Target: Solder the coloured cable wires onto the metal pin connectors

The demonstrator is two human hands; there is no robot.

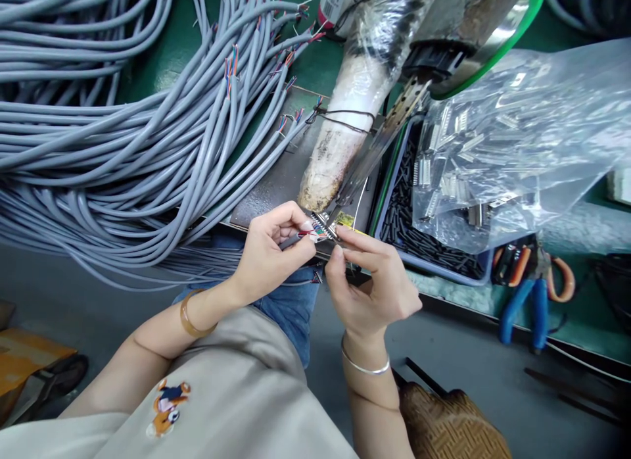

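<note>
My left hand [276,245] is closed in a pinch on a grey cable [290,241]. Thin coloured wires fan out of its end toward a small metal multi-pin connector [323,223]. Thumb and forefinger of my right hand [372,271] pinch at the connector's right side; the exact grip is partly hidden. Over the connector slants the dark metal shaft of a soldering tool [365,153], its lower end touching or just above the pins. A white wrapped, scorched tube [340,137] ends just behind the connector.
Bundled grey cables [123,156] with stripped ends cover the left. At right, a blue bin [480,275] holds black sleeves, with a plastic bag [532,137] of connectors over it. Pliers [527,308] lie near the bench edge. A green-rimmed disc [522,45] stands behind. A woven chair seat [453,426] is below.
</note>
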